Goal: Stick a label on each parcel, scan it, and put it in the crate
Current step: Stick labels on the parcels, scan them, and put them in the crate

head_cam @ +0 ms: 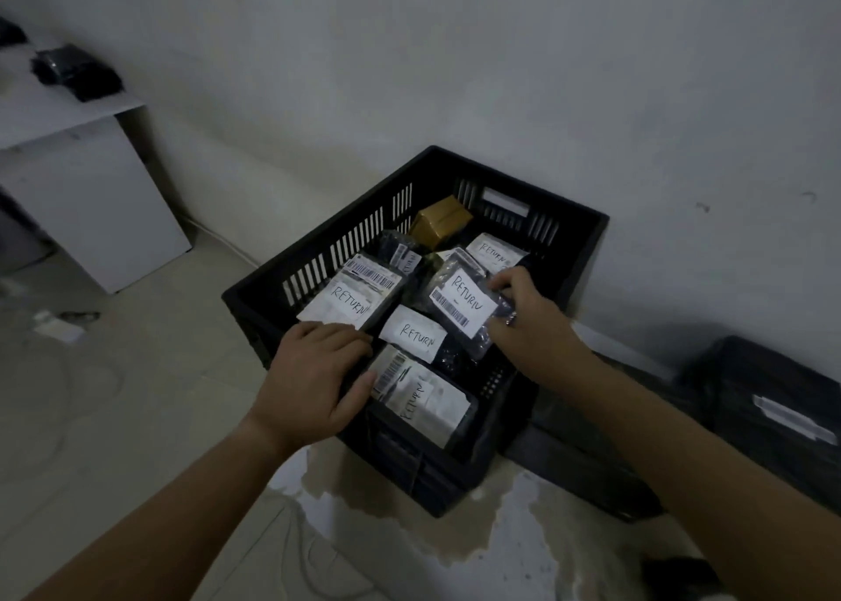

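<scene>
A black slatted crate [318, 263] stands on the floor by the wall, filled with several dark parcels that carry white "RETURN" labels, plus a small brown box [439, 222] at the back. My right hand [530, 316] pinches the right edge of a dark labelled parcel [459, 304] lying on top of the pile. My left hand [314, 373] rests over the crate's near left rim, fingers on a labelled parcel [350, 302], thumb against the nearest parcel [421, 400].
A white table [68, 118] at the upper left holds black packets [75, 72]. Black bags [764, 423] lie along the wall to the right of the crate. The pale floor shows a worn patch [455, 527] in front of the crate.
</scene>
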`<state>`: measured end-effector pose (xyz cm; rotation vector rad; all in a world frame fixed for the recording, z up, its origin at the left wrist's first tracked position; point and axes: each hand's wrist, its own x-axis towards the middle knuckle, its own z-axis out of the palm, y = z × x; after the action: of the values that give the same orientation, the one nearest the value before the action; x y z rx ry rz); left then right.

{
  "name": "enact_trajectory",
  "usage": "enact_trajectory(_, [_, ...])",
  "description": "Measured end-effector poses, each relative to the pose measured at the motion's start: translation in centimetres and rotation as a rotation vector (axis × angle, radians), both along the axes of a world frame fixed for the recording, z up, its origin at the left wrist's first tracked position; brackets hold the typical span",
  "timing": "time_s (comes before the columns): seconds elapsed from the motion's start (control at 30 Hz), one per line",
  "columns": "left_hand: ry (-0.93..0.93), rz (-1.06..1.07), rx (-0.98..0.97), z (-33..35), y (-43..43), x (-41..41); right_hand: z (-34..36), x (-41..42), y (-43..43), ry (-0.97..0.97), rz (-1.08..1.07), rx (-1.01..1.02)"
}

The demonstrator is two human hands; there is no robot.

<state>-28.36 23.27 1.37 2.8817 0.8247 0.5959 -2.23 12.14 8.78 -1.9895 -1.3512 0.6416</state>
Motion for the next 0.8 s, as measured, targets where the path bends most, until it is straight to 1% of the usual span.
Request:
enact_trajectory(0.07, [-0.043, 0.007, 0.008, -0.4, 0.2, 0.2, -1.4, 0.2, 2.4, -0.053, 0.067, -0.131])
enact_trajectory(0.13, [-0.058, 0.003, 0.005, -0.7, 0.3, 0.2, -2.9, 0.3, 4.2, -0.046, 0.126, -0.245])
enact_trajectory(0.23, [-0.061, -0.001, -0.020, -0.9, 0.5, 0.3, -5.2, 0.4, 6.1, -0.045, 0.176, -0.327])
enact_trajectory(0.33, [-0.060, 0.004, -0.021, -1.0, 0.4, 0.2, -6.7, 0.3, 7.0, -0.090, 0.174, -0.361])
enact_trajectory(0.5, [-0.065, 0.007, -0.027, -1.0, 0.5, 0.2, -8.3, 0.3, 7.1, -0.281, 0.149, -0.337])
enact_trajectory(0.6, [-0.068, 0.004, -0.028, -0.9, 0.5, 0.2, -8.9, 0.3, 7.2, -0.447, 0.163, -0.314])
enact_trajectory(0.7, [-0.074, 0.008, -0.032, -0.9, 0.4, 0.2, -9.4, 0.4, 7.3, -0.618, 0.225, -0.367])
enact_trajectory(0.73, [-0.075, 0.010, -0.031, -1.0, 0.4, 0.2, -9.5, 0.4, 7.3, -0.643, 0.244, -0.399])
enact_trajectory(0.8, [-0.071, 0.009, -0.031, -1.1, 0.5, 0.2, -9.7, 0.5, 7.3, -0.624, 0.255, -0.447])
